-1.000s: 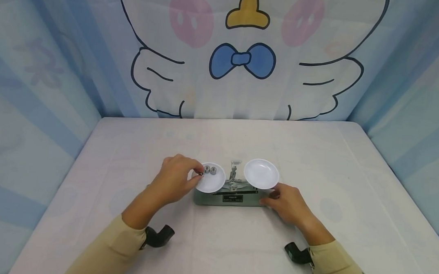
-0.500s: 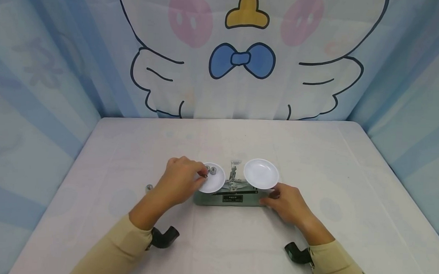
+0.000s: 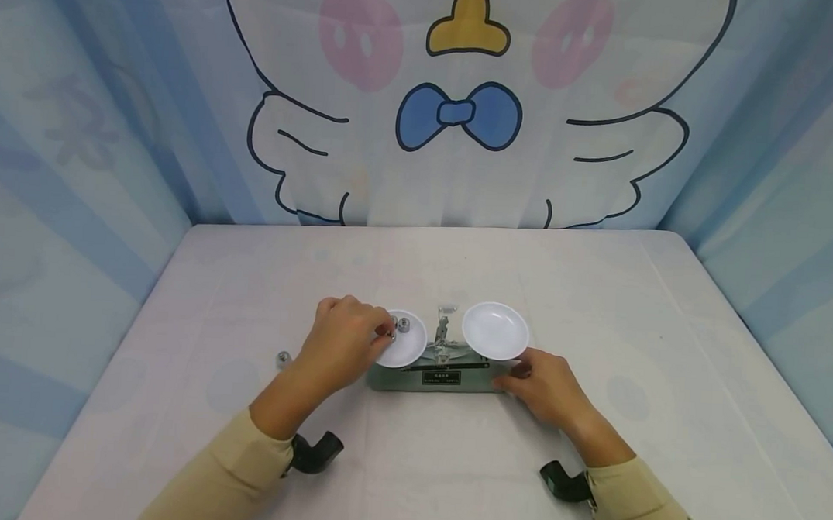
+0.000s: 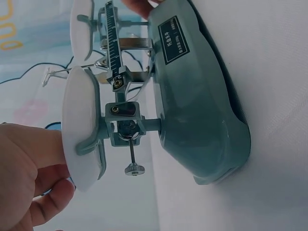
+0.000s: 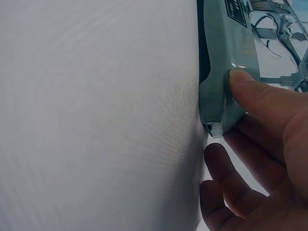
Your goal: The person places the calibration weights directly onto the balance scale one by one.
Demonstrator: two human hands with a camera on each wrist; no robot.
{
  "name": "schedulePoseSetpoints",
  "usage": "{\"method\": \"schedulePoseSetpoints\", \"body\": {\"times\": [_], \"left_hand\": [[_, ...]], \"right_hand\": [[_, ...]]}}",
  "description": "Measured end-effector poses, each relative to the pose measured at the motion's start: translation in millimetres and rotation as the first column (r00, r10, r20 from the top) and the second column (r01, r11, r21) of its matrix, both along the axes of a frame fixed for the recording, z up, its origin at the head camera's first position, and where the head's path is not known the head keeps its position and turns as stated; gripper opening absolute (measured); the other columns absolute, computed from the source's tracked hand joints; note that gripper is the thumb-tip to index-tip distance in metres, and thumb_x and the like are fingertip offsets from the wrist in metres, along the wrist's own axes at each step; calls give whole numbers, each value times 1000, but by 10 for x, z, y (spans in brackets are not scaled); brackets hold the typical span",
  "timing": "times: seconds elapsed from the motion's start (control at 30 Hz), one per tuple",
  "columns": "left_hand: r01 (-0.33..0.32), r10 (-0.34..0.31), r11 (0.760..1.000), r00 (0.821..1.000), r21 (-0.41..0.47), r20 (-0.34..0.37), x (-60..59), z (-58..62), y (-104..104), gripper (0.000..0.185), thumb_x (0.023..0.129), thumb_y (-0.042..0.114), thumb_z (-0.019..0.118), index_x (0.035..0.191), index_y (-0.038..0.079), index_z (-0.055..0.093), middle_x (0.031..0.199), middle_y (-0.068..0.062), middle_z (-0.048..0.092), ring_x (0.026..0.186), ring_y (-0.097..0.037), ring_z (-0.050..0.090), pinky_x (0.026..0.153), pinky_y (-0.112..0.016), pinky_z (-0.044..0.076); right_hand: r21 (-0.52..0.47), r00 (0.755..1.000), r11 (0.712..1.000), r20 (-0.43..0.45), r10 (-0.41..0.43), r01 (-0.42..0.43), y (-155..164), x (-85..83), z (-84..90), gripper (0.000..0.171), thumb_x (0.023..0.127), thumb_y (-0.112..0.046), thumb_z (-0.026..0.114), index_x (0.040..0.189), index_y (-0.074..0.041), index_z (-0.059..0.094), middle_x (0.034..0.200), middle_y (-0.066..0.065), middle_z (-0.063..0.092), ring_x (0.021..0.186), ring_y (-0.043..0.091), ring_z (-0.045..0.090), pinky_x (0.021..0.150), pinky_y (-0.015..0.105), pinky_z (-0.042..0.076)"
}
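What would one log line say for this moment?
left hand: pinches small weight over left pan | right hand: thumb presses balance scale base | right pan: bare

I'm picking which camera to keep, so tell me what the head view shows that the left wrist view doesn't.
Only the head view shows the small weights in the left pan, the left hand pinching one weight, a loose weight on the table, and the empty right pan. Only the left wrist view shows the adjusting screw under the pan. Both show the green balance base.
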State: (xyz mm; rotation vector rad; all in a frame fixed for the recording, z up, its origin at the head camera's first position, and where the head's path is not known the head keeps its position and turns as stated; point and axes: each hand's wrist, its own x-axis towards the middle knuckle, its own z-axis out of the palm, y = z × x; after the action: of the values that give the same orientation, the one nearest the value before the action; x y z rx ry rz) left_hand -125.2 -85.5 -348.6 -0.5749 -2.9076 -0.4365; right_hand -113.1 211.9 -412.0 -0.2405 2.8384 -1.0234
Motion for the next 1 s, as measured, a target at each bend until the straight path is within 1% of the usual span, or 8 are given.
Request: {"method": "schedulePoseSetpoints", "body": {"times": [0.37,0.47,0.63,0.83,1.0], "left_hand": [[-28,28,1000,999,-9,-21,-14,-11,31,11,86,18,81,95,17,75,91,4,73,94,-22,60,97,-52,39],[-37,37,999,999,-8,-21,-17,-12,32,14,86,18,81,98,16,75,91,3,73,94,-22,59,97,-52,39],[-65,65,998,998,8,3,-21,-3,25,21,86,21,81,104,15,74,95,2,70,98,-22,57,99,-52,38],[-58,58,998,998,38,-6,-31,-6,10,21,85,20,82,103,15,72,93,2,68,97,-22,56,98,-50,39],[-52,52,998,999,45,-9,-44,-10,12,21,85,21,82,101,15,71,92,3,67,96,-21,56,97,-50,39]], "right_hand": [[-10,1000,1000,-4,2,-3,2,5,1,45,83,-20,81,120,0,67,108,15,72,98,32,68,80,49,55],[-10,1000,1000,-7,4,-4,2,5,0,45,83,-20,81,120,0,68,108,15,72,98,32,68,80,49,55],[-13,1000,1000,-11,4,-4,3,3,1,44,83,-20,81,120,0,68,107,15,72,97,32,68,80,49,55],[-8,1000,1000,-9,2,-3,2,4,2,45,83,-20,81,120,1,67,107,15,72,98,32,68,80,50,55],[-3,1000,1000,-9,2,-2,2,5,1,46,83,-20,81,121,2,66,107,16,72,98,33,68,80,50,55]]}}
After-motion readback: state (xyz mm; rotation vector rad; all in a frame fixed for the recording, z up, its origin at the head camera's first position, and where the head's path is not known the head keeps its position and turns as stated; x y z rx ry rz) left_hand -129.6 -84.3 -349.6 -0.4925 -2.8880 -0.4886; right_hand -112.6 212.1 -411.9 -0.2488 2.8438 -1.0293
